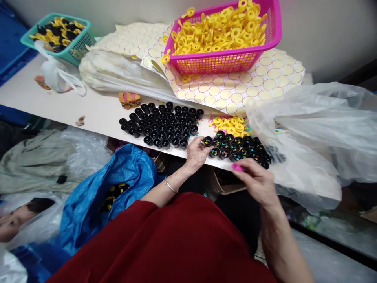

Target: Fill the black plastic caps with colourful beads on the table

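A red sleeve [176, 243] fills the near edge. The right hand [256, 181] pinches a pink piece [237, 167] in its fingers. The left hand [196, 151] grips a black cap [207, 141] at the surface's [88, 112] near edge, left of the filled caps [238, 148].

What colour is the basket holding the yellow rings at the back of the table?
Bright pink basket, seen clearly in the head view, with yellow rings heaped inside.

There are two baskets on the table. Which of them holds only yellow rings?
The pink basket at the back holds only yellow rings. The teal basket, at the far left corner, holds yellow pieces mixed with black ones.
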`<move>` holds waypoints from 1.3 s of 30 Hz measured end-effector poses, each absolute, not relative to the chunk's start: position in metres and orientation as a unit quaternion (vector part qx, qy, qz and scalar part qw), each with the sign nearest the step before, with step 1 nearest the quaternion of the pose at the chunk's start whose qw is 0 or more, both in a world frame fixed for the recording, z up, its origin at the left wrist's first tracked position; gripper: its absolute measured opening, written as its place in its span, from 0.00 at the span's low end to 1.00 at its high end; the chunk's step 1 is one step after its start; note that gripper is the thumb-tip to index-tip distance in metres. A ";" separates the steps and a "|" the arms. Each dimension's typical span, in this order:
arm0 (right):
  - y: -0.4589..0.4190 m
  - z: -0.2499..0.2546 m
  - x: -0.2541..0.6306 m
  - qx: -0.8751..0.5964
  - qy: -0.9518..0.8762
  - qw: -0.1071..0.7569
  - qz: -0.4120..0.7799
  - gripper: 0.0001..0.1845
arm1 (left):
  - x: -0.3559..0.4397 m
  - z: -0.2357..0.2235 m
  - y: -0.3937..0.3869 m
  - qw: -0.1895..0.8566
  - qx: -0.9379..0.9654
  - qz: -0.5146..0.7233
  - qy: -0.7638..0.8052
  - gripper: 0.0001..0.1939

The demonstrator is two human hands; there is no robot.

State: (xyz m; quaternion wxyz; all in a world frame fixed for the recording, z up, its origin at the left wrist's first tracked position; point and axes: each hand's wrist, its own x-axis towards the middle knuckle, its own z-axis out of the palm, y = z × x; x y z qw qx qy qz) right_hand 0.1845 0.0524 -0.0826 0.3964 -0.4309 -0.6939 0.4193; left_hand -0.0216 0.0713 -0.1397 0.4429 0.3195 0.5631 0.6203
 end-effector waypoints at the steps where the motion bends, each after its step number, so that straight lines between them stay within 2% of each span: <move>1: 0.047 -0.088 0.172 -0.407 -0.716 0.372 0.427 0.03 | -0.021 -0.139 0.072 0.440 0.324 0.619 0.564 0.19; 5: 0.039 -0.112 0.128 -0.352 -0.758 0.333 0.436 0.05 | -0.027 -0.136 0.075 0.403 0.359 0.611 0.579 0.15; 10: 0.045 -0.134 0.108 -0.379 -0.763 0.336 0.401 0.06 | -0.040 -0.134 0.071 0.334 0.446 0.540 0.631 0.10; 17: 0.051 -0.137 0.128 -0.435 -0.735 0.353 0.382 0.04 | -0.026 -0.143 0.071 0.343 0.527 0.484 0.608 0.07; 24: 0.048 -0.121 0.141 -0.413 -0.733 0.364 0.401 0.06 | -0.015 -0.141 0.061 0.363 0.559 0.466 0.582 0.13; 28: 0.051 -0.099 0.168 -0.412 -0.732 0.388 0.380 0.06 | -0.034 -0.140 0.033 0.249 0.540 0.520 0.613 0.11; 32: 0.110 -0.084 0.219 -0.565 -0.639 0.488 0.186 0.07 | -0.068 -0.144 0.017 0.056 0.501 0.457 0.733 0.15; 33: 0.132 -0.082 0.232 -0.608 -0.629 0.466 0.133 0.07 | -0.075 -0.146 0.017 0.017 0.499 0.423 0.756 0.18; 34: 0.154 -0.080 0.243 -0.643 -0.656 0.376 0.120 0.07 | -0.080 -0.149 0.019 -0.017 0.497 0.396 0.772 0.20; 36: 0.195 -0.080 0.258 -0.661 -0.677 0.304 0.111 0.03 | -0.086 -0.154 0.026 -0.064 0.509 0.358 0.780 0.23; 39: 0.238 -0.084 0.260 -0.665 -0.714 0.199 0.097 0.05 | -0.086 -0.156 0.032 -0.093 0.534 0.334 0.772 0.21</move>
